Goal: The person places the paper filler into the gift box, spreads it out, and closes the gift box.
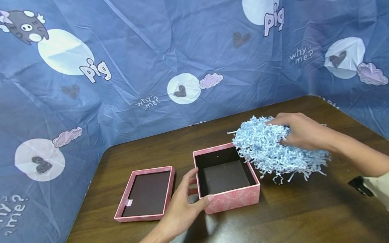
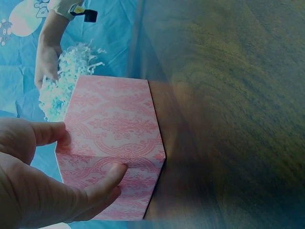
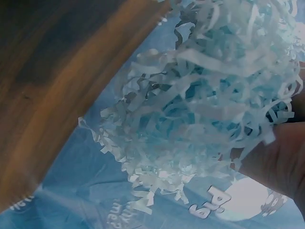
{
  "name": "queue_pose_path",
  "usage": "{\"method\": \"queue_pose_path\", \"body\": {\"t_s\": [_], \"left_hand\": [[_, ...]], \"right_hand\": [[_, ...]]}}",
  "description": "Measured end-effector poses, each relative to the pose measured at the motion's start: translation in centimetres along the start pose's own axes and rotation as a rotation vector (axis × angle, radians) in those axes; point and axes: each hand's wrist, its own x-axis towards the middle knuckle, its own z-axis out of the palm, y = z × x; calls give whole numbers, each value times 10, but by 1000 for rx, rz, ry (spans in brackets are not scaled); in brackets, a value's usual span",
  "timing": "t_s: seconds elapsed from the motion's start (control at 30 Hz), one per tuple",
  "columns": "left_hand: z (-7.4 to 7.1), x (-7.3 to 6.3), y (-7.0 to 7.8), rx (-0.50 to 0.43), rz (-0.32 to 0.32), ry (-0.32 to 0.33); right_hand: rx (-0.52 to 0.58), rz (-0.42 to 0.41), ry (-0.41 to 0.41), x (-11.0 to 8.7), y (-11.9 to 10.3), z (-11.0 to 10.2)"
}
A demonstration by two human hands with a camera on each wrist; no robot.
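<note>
A pink patterned box (image 1: 233, 199) with a dark inside sits uncovered on the table, with nothing in it that I can see. My left hand (image 1: 186, 207) holds its near left corner, thumb against the front wall and fingers along the left side; the left wrist view shows the fingers on the patterned wall (image 2: 114, 114). Up and to the right, my right hand (image 1: 304, 131) grips a big clump of light blue shredded paper (image 1: 264, 145), held beside and partly over the box's right rim. In the right wrist view the shredded paper (image 3: 205, 105) hides most of the fingers.
Left of the box lies a shallow pink lid (image 1: 169, 192), inner side up, with a small pale tab. Both stand on a dark brown wooden table (image 1: 146, 157). A blue printed cloth (image 1: 136, 67) hangs behind the table and along its sides.
</note>
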Motion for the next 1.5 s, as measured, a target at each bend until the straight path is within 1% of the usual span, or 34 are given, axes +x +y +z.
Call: {"method": "queue_pose_path", "body": {"t_s": [0.13,0.37,0.53,0.67,0.8,0.93,1.03,1.1,1.37,1.5], "left_hand": [[1,0,0,-2,5,3],[2,-1,0,-17,12,1],[2,-1,0,-11,27,3],[2,-2,-1,-19,26,3],[2,-2,-2,-31,31,2],[2,-3,-1,-36,41,0],[2,-2,0,-28,35,-2],[2,-2,0,-22,28,-5],[2,0,0,12,44,-7],[2,0,0,14,38,-7]], "right_hand": [[-1,-46,-35,7,-12,3],[-29,-70,-94,15,-30,6],[-51,-133,-117,21,-42,11],[-106,-221,-122,28,-52,16],[-159,-331,-98,36,-61,25],[-174,-405,-94,43,-70,37],[-169,-424,-113,46,-76,47],[-161,-419,-132,48,-81,53],[-111,-394,-214,50,-95,81],[-89,-436,-232,51,-100,93]]}}
